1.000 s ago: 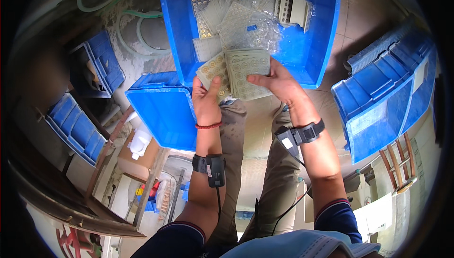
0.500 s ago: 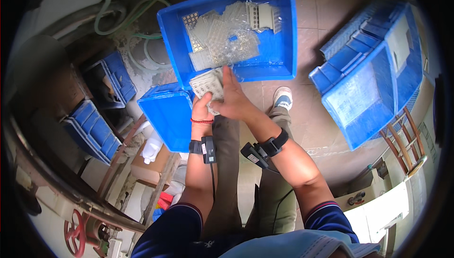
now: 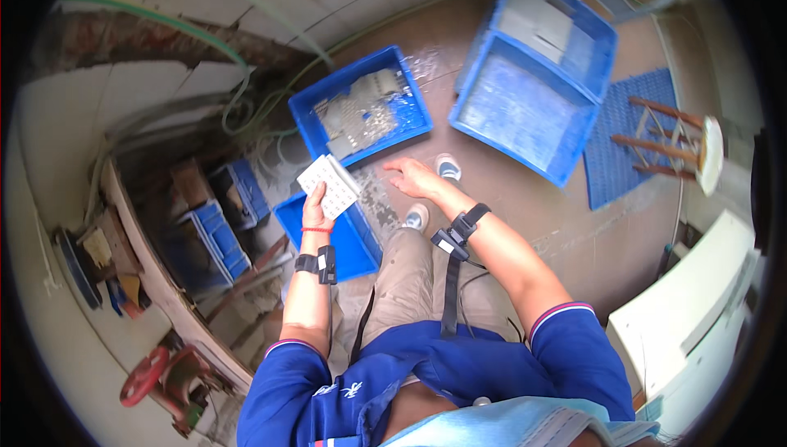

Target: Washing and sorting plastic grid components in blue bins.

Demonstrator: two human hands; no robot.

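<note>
My left hand (image 3: pixel 316 211) grips a small stack of white sheets (image 3: pixel 331 185) marked with rows of small dots, thumb on top. My right hand (image 3: pixel 416 179) is off to the right of the stack with nothing in it, its fingers stretched out and apart. Beyond both hands, a blue crate (image 3: pixel 407 111) on the floor holds a loose heap of similar sheets (image 3: pixel 361 113), some looking see-through and wet. Below the stack stands a second blue crate (image 3: pixel 358 244), partly hidden by my left hand and the sheets.
Large blue crates (image 3: pixel 525 107) sit at the far right, near a blue mat (image 3: pixel 631 131) and a wooden-legged stool (image 3: pixel 711 156). Smaller blue bins (image 3: pixel 215 238) stand at left under a ledge. A green hose (image 3: pixel 221 45) runs along the wall. A red handwheel (image 3: pixel 145 375) is lower left.
My right hand has come off the stack and moved to the right; only my left hand holds the sheets now. The whole view has shifted, showing more wall and the stool.
</note>
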